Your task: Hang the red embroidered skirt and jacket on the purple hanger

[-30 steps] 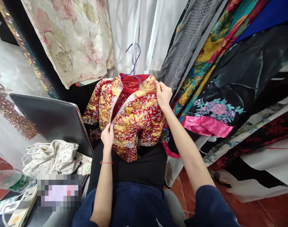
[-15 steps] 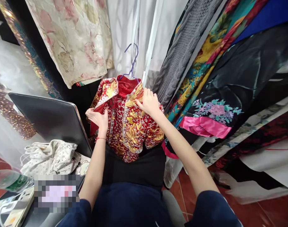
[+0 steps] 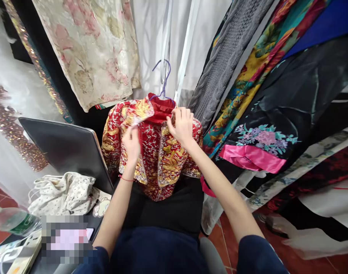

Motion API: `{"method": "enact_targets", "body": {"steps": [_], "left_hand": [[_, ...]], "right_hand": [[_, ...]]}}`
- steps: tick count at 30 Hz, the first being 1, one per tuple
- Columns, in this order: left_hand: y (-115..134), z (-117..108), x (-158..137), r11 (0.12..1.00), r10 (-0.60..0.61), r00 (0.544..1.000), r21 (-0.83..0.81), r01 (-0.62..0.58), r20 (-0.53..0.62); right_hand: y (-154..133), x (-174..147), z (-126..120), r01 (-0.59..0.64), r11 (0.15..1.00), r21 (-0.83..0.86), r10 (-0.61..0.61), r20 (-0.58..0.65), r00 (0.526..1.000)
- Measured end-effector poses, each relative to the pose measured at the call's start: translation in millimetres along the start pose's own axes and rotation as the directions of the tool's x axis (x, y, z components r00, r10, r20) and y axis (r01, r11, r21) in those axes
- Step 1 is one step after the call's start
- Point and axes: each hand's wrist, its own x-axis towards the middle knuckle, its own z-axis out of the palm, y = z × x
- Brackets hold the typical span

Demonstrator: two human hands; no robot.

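A red jacket (image 3: pixel 171 160) with dense gold and silver embroidery hangs over my lap on a purple wire hanger (image 3: pixel 166 78). Its front is parted, showing the red lining at the neck. The fingers of my left hand (image 3: pixel 131 144), slightly blurred, are curled closed on the edge of the jacket's left-side front panel. My right hand (image 3: pixel 182 125) grips the other front edge just below the collar, thumb on the inner side and fingers over the outside.
Left of me are a black chair back (image 3: pixel 62 148), a dotted white cloth bag (image 3: pixel 64 194), a plastic bottle (image 3: pixel 15 220) and a power strip (image 3: pixel 27 251). Hung garments crowd both sides, including a grey knit piece (image 3: pixel 228 49) and black embroidered clothing (image 3: pixel 265 137).
My left hand has moved right and inward, bringing the turned-back front panel round so its embroidered outside lies forward. My right hand stays at the other front edge. The view has shifted slightly.
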Motion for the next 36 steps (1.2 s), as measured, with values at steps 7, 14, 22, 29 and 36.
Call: {"method": "enact_targets", "body": {"steps": [7, 14, 22, 29, 36], "left_hand": [[16, 10, -42, 0.938, 0.206, 0.853, 0.151, -0.311, 0.48], [-30, -27, 41, 0.927, 0.2, 0.975, 0.34, -0.157, -0.095], [-109, -41, 75, 0.949, 0.007, 0.999, 0.316, -0.021, 0.045], [-120, -37, 50, 0.923, -0.091, 0.992, 0.367, 0.118, -0.091], [-122, -48, 31, 0.894, -0.157, 0.987, 0.42, 0.159, -0.039]], "right_hand": [[-44, 35, 29, -0.294, 0.852, 0.433, 0.144, 0.345, 0.927], [-41, 43, 29, 0.015, 0.935, 0.355, -0.006, -0.028, 1.0], [-17, 25, 4, 0.309, 0.947, 0.084, -0.32, 0.21, 0.924], [14, 18, -16, 0.519, 0.828, -0.213, -0.421, 0.376, 0.825], [12, 62, -26, 0.282, 0.951, -0.125, -0.282, 0.024, 0.959]]}}
